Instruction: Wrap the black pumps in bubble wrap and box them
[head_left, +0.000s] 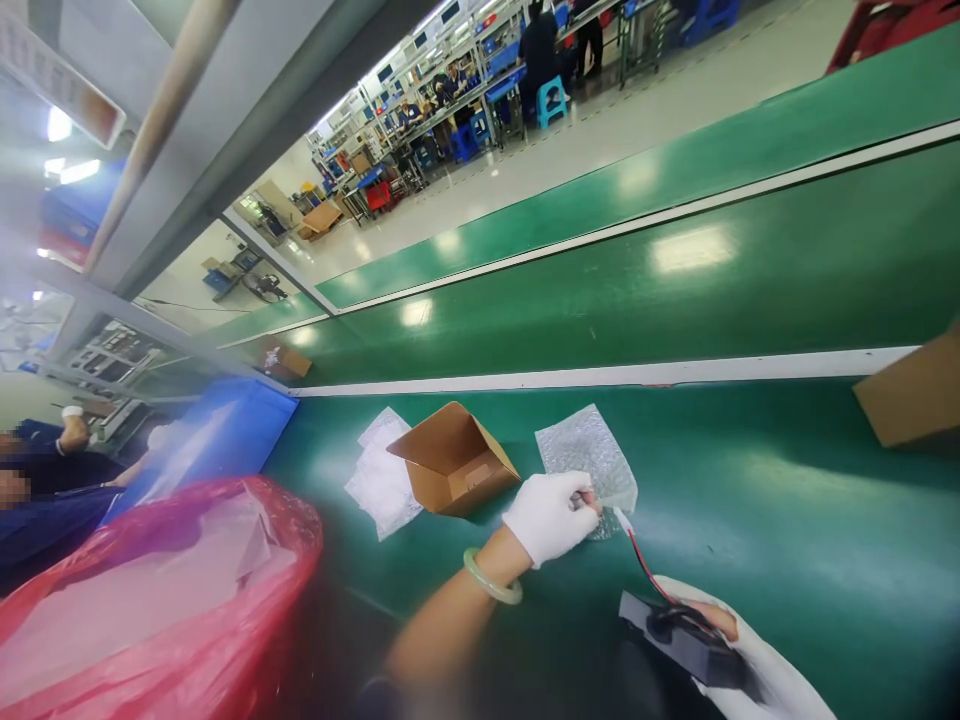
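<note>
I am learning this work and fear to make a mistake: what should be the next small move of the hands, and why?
Probably the right hand should bring the device toward the bubble wrap: the left hand is at the wrap's near edge, and the white plug is close to its fingers.

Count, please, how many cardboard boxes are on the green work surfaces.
3: an open box beside the left hand, a cropped box at the picture's right edge, and a small box beyond the red bag. Others may be hidden.
</note>
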